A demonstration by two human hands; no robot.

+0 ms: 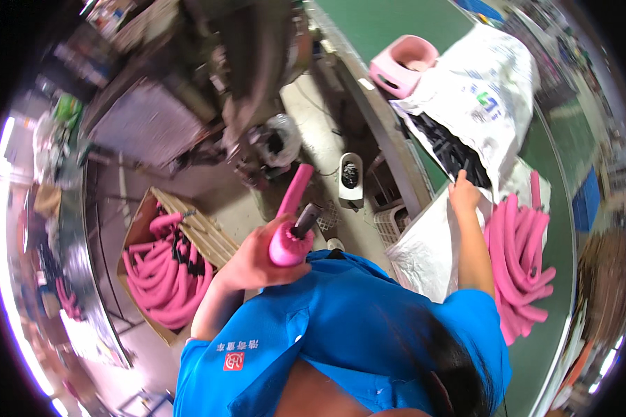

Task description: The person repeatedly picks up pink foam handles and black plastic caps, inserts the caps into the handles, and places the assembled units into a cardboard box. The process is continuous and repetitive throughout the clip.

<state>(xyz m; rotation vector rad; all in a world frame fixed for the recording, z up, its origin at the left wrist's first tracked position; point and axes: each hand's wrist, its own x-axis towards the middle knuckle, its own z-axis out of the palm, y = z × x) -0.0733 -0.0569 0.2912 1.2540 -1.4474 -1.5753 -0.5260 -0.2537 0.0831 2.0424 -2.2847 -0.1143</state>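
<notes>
My left hand is wrapped round a pink foam tube, held in front of my chest. One end of the tube points away from me, and the other shows as a thick round end. From this round end sticks a dark plastic piece. My right hand is at the mouth of a white woven sack, beside the black plastic parts inside it. Its fingers are bent together at the sack's edge; what they hold is too small to make out.
Several pink foam tubes lie on the green bench at right. A pink plastic tub stands behind the sack. On the left, a cardboard box holds more tubes with black ends. A machine with a metal plate stands ahead.
</notes>
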